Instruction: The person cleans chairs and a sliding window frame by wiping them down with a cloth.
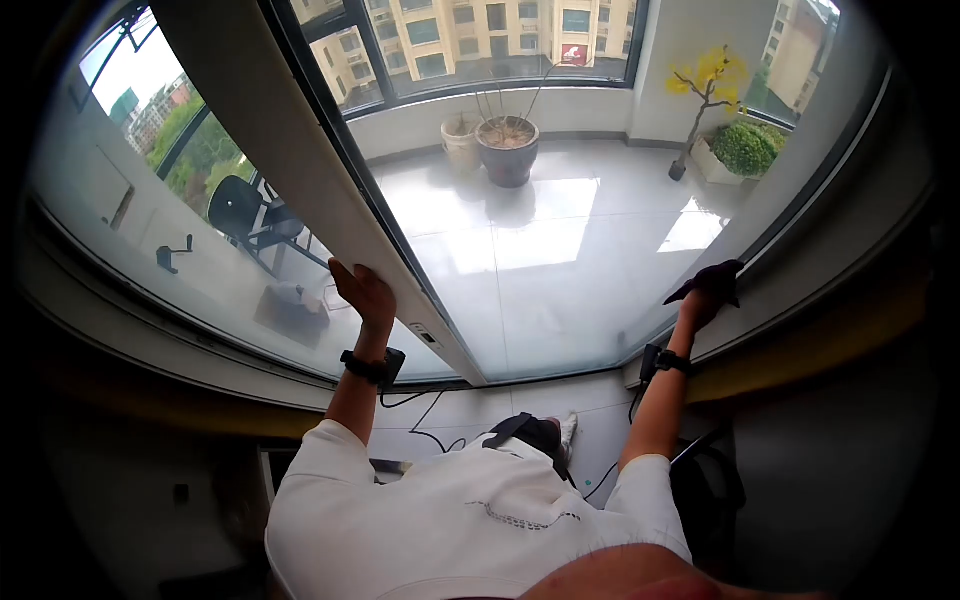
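Note:
My left hand [366, 296] rests against the pale frame [345, 200] of a glass door, thumb apart from the other fingers, which are partly out of sight. My right hand [708, 298] is stretched out to the right side frame [770, 255]. In it is a dark purple cloth [718, 282], bunched under the fingers and touching or very near that frame. Between my arms lies a see-through glass pane or doorway [500, 300]; I cannot tell which. A small latch [425, 333] is set in the left frame, below my left hand.
Beyond the frames are a large plant pot [508, 155], a white bucket [461, 145], a yellow-flowered plant [705, 95] and a green planter [740, 150]. A black chair [250, 215] stands behind the left glass. A black cable [432, 425] lies on the floor near me.

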Demonstrator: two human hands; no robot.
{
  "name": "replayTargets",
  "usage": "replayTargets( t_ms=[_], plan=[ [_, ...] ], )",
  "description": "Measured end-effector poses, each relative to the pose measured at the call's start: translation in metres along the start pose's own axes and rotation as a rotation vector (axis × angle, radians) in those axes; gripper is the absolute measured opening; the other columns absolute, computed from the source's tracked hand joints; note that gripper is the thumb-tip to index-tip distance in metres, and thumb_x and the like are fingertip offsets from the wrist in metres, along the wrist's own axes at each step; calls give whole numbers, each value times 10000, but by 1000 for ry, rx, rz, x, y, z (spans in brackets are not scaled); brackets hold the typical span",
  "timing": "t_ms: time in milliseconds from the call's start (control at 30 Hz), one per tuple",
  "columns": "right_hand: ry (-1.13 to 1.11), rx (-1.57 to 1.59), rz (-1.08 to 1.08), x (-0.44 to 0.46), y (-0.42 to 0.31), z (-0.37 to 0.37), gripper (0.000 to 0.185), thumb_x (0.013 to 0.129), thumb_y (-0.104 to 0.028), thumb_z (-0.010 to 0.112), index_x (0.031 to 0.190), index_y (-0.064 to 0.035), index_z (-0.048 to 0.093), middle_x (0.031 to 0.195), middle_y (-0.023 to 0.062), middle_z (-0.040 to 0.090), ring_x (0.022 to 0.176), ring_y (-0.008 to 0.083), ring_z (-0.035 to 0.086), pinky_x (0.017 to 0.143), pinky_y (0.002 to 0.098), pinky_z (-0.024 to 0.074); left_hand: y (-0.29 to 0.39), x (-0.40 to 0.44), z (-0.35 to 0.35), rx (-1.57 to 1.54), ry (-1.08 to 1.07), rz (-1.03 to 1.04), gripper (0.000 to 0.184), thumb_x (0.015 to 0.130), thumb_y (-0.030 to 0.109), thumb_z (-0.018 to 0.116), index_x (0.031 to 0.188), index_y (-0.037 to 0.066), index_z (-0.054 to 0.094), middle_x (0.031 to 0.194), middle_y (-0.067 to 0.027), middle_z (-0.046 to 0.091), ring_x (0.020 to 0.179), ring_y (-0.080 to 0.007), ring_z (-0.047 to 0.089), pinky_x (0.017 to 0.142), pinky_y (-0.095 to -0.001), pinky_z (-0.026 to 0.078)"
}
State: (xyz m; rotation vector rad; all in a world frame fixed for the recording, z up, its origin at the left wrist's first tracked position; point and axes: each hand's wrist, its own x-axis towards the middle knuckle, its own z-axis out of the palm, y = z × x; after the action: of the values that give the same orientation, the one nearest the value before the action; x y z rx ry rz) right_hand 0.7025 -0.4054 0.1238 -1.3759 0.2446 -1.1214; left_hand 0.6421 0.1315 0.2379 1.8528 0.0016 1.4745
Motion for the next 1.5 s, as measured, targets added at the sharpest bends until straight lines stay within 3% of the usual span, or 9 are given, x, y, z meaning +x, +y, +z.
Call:
replayTargets(
  t_ms=[200, 333, 367, 733, 1100, 1133, 1233, 1400, 1500],
  plan=[
    [-226, -255, 392, -197, -10, 53, 390, 968, -343, 547, 1216, -43, 540, 1151, 131, 639, 1075, 268, 611, 932, 390, 471, -4, -2, 2, 36, 29, 26, 472, 1042, 399, 305, 1010, -38, 481, 899, -208, 499, 790, -370, 509, 743, -430, 444],
    [-869, -286, 0, -311, -54, 112, 259, 911, -98, 560, 1169, -79, 576, 1016, 139, 695, 982, 286, 677, 822, 403, 532, -2, -3, -4, 101, 25, -49, 397, 1020, 311, 356, 987, -67, 474, 892, -211, 488, 805, -377, 498, 779, -424, 436],
    [-850, 184, 688, -319, -79, 123, 279, 893, -66, 558, 1171, -65, 579, 1009, 144, 708, 969, 247, 692, 800, 377, 544, -9, -8, -8, 277, -38, -24, 352, 1015, 281, 379, 991, -56, 476, 878, -174, 476, 792, -329, 487, 780, -406, 430],
    [-1205, -156, 330, -209, -190, 114, 448, 812, -100, 681, 1129, -26, 373, 898, 215, 682, 814, 345, 708, 692, 381, 555, 131, -125, -33, -800, -682, -1221, 386, 1002, 349, 523, 1238, 68, 404, 1025, -51, 514, 915, -114, 508, 844, -320, 455],
    [-451, -11, -454, -50, -211, 83, 413, 708, 95, 768, 1015, -37, 524, 949, 63, 554, 741, 128, 570, 630, 242, 484, 254, -30, 57, -535, -597, 164, 473, 661, -108, 645, 1076, 66, 498, 699, -97, 574, 546, -224, 581, 502, -290, 447],
    [-615, 141, -141, -65, -158, 72, 399, 736, 60, 762, 1035, -48, 522, 939, 55, 549, 738, 129, 559, 628, 247, 483, 256, -34, 55, -534, -634, 156, 472, 650, -114, 625, 1066, 67, 496, 701, -97, 573, 548, -227, 583, 502, -294, 446],
    [-637, 334, 306, -115, -124, 69, 349, 808, -67, 724, 1071, -65, 495, 970, 93, 553, 792, 221, 595, 650, 349, 504, 208, -80, 59, -197, -837, -244, 238, 798, 23, 598, 990, 61, 462, 669, -124, 559, 523, -261, 571, 495, -323, 457],
    [-982, -269, -387, -150, -120, 80, 414, 706, 75, 662, 1067, -22, 484, 1018, 210, 538, 836, 449, 601, 674, 493, 519, 111, -145, -11, -761, -1007, -1470, 307, 945, 232, 522, 1192, 51, 507, 881, -116, 669, 723, -213, 662, 647, -361, 547],
    [-1119, -163, -417, -183, -108, 76, 405, 721, 97, 629, 1096, 7, 503, 1036, 222, 537, 871, 432, 590, 718, 466, 519, 147, -121, -26, -875, -822, -1149, 360, 998, 203, 433, 1330, 69, 463, 1040, -126, 670, 942, -209, 650, 836, -329, 525]
  ],
)
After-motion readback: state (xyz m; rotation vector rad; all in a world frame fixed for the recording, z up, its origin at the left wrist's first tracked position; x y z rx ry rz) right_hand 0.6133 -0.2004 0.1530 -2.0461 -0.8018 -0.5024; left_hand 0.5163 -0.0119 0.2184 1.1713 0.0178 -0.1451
